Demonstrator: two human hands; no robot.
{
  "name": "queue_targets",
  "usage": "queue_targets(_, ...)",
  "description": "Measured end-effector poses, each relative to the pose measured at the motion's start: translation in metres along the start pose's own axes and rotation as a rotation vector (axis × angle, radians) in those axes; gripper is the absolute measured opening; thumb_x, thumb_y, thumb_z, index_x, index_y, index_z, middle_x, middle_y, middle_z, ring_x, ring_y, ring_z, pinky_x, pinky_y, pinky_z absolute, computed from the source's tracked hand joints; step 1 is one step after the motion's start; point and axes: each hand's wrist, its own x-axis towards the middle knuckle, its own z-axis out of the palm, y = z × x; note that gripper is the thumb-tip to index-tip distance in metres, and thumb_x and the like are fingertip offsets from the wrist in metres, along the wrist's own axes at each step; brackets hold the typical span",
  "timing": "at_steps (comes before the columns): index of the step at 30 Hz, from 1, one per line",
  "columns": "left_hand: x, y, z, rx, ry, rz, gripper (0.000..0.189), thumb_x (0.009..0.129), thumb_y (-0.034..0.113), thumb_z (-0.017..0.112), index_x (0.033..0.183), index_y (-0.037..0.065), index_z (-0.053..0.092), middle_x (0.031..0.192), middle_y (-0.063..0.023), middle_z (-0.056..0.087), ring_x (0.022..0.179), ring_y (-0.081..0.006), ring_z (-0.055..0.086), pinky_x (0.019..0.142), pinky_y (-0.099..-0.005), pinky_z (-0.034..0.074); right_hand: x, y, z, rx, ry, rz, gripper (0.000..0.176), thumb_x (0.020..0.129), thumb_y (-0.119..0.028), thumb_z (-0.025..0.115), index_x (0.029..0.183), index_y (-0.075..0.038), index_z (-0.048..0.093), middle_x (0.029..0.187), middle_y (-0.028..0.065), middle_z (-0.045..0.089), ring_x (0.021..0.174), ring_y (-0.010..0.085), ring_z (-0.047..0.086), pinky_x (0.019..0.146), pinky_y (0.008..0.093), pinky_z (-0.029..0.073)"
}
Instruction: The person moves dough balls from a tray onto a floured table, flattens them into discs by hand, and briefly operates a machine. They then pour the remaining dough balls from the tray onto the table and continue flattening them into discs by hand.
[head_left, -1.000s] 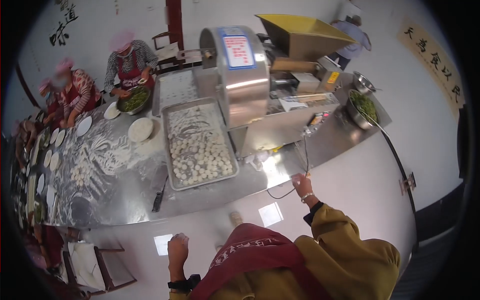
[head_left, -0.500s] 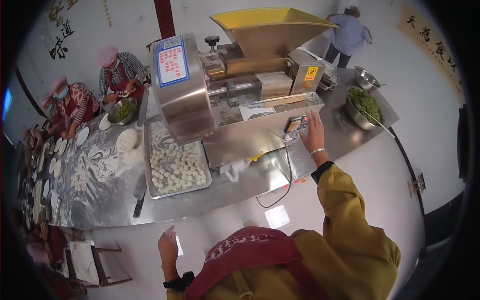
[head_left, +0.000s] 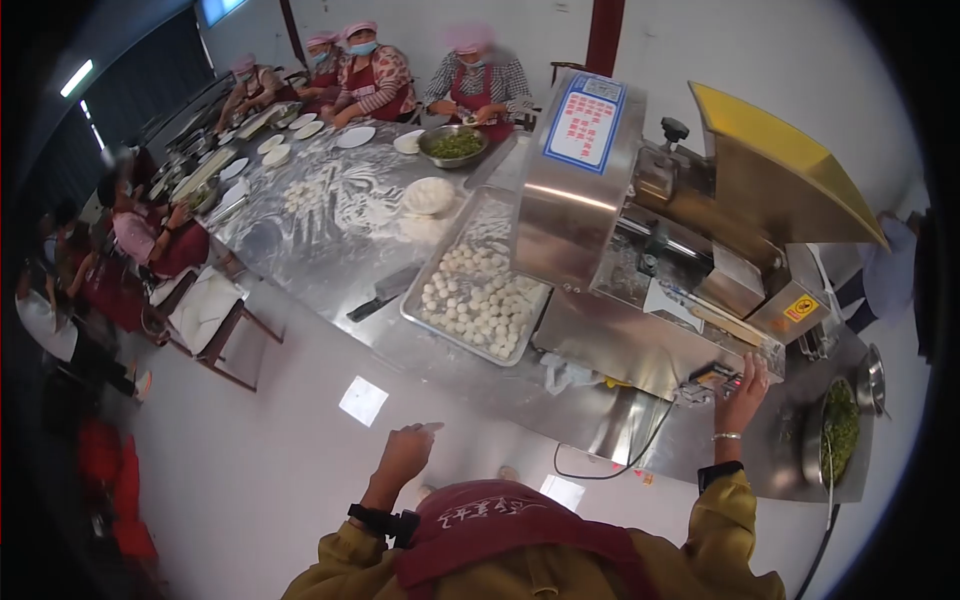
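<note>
Beneath the camera, a dark red apron (head_left: pixel 510 515) with white lettering covered the person's front, over mustard sleeves. Ahead of it, the left hand (head_left: pixel 406 452) hung over the floor, its grip loosely apart, with one finger pointing toward the right. The right hand (head_left: pixel 742 392) was raised at the lower edge of the steel machine (head_left: pixel 570 215), at the right end of a small control panel (head_left: pixel 708 382); whether its grip was apart or together, and whether it touched the panel, could not be told. A dark cord (head_left: pixel 655 435) looped down from near the panel. The machine stood on the metal counter (head_left: pixel 620 415), with a crumpled white bag (head_left: pixel 566 373) by its base. To its left lay a shallow tray (head_left: pixel 450 339) bearing many small, round dough pieces (head_left: pixel 480 305), and a knife (head_left: pixel 385 295) rested just beside the tray. A white scraper (head_left: pixel 672 303) lay on top of the machine, below a hopper (head_left: pixel 790 170) with a yellow inner face. Toward the right end of the counter, a metal bowl (head_left: pixel 814 440) held chopped greens (head_left: pixel 840 425). Beyond the tray sat a pale, round mound (head_left: pixel 428 197) amid scattered flour. Farther back, near white plates (head_left: pixel 355 137) and another bowl of greens (head_left: pixel 450 160), people in pink caps and red aprons sat along the counter, one with checked sleeves (head_left: pixel 517 103).
</note>
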Motion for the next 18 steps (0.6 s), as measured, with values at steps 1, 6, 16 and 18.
queue_targets(1, -0.007, 0.002, -0.002, -0.008, -0.003, -0.032, 0.032, 0.093, 0.011, 0.051, 0.122, 0.011, 0.064, 0.091, -0.0124, 0.069, 0.085, -0.0303, 0.067, 0.072, -0.0458, 0.052, 0.000, 0.000, 0.001, 0.007, 0.017, -0.013, 0.094, 0.066, -0.019, 0.086, 0.146, -0.014, 0.039, 0.149, 0.0108, 0.041, 0.143, 0.0329, 0.032, 0.119, 0.0504, 0.023)
queue_targets(6, -0.038, 0.007, -0.015, -0.081, -0.121, -0.200, 0.031, 0.097, 0.016, 0.050, 0.125, 0.010, 0.062, 0.101, -0.0171, 0.069, 0.097, -0.0354, 0.065, 0.086, -0.0475, 0.051, 0.001, -0.004, -0.005, 0.001, 0.001, -0.005, 0.094, 0.065, -0.016, 0.086, 0.146, -0.015, 0.038, 0.149, 0.0108, 0.041, 0.143, 0.0325, 0.032, 0.117, 0.0478, 0.025)
queue_targets(16, -0.171, -0.050, 0.008, -0.138, -0.050, -0.380, 0.035, 0.095, 0.016, 0.048, 0.127, 0.020, 0.062, 0.102, -0.0124, 0.070, 0.092, -0.0329, 0.067, 0.078, -0.0504, 0.053, 0.002, -0.004, 0.005, 0.042, -0.028, 0.079, 0.093, 0.065, 0.002, 0.077, 0.148, -0.012, 0.037, 0.150, 0.0134, 0.041, 0.141, 0.0340, 0.035, 0.115, 0.0446, 0.031)
queue_targets(18, -0.193, -0.051, -0.002, -0.118, -0.066, -0.433, 0.034, 0.096, 0.017, 0.049, 0.128, 0.019, 0.061, 0.103, -0.0125, 0.069, 0.094, -0.0329, 0.067, 0.080, -0.0503, 0.052, 0.001, -0.002, 0.010, 0.033, -0.004, 0.085, 0.094, 0.066, 0.004, 0.076, 0.149, -0.012, 0.035, 0.151, 0.0142, 0.039, 0.142, 0.0342, 0.033, 0.115, 0.0445, 0.031)
